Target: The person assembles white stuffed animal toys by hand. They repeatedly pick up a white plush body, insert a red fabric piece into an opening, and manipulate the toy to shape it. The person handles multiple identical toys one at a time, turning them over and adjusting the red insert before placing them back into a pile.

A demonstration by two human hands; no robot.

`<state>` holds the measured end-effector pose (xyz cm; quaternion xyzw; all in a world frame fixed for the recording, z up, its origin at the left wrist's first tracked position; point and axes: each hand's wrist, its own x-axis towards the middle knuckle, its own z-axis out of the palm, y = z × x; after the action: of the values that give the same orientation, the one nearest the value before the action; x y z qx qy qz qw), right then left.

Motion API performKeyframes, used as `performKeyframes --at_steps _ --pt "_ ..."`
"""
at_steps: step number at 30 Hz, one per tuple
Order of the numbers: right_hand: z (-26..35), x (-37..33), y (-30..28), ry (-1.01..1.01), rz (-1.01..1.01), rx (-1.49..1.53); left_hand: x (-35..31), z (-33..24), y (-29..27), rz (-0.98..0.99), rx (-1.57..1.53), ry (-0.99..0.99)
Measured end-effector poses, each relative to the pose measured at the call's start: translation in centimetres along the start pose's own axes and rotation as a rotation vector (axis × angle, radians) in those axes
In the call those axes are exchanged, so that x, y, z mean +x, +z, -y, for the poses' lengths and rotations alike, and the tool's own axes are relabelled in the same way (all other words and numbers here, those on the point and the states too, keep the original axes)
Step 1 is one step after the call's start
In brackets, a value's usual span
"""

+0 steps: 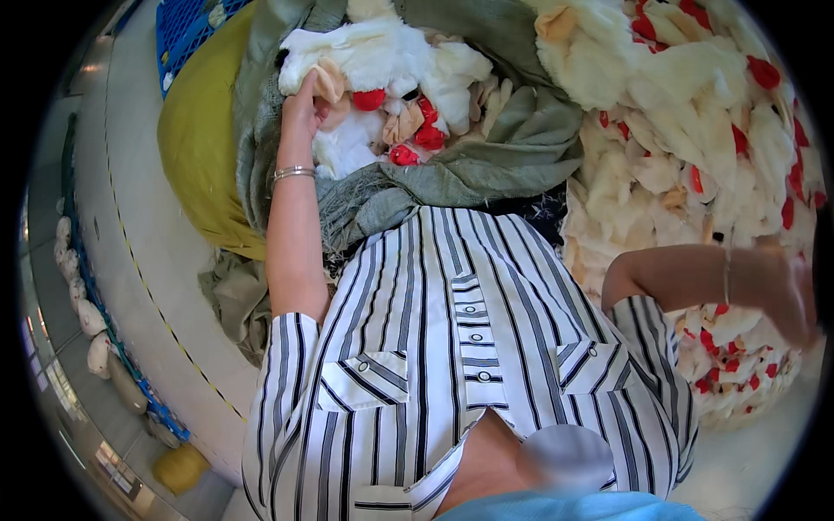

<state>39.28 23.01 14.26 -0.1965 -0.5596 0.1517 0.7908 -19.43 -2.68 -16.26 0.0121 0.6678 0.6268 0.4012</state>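
At the upper left, my left hand (306, 108) reaches into an open grey-green sack (486, 169). Its fingers close on the beige part of a white plush skin (356, 54), limp and furry. Inside the sack, more white and beige plush pieces with red patches (427, 135) lie around the hand. Far out to the right is my right hand (792, 300), smeared by motion, so its fingers do not show clearly. It is beside a large heap of cream plush pieces (660, 148) dotted with red.
A yellow-green full sack (195, 139) bulges left of the open one, with a blue plastic crate (187, 35) behind it. Black-and-yellow tape (156, 300) runs along the pale floor at left. Several pale bundles (91, 317) line a blue edge farther left.
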Motion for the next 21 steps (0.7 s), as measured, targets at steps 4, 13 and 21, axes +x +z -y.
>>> performKeyframes --at_steps 4,13,21 --pt "-2.8 -9.4 5.0 0.389 0.309 0.152 0.8 -0.4 3.7 -0.009 -0.161 0.112" --pt "-1.7 -24.9 16.5 0.862 0.759 0.184 -8.1 -8.8 3.2 0.388 -0.002 0.464" --pt "-0.9 -27.3 18.4 0.914 0.844 0.292 -17.1 -12.0 2.5 0.212 0.641 0.717"
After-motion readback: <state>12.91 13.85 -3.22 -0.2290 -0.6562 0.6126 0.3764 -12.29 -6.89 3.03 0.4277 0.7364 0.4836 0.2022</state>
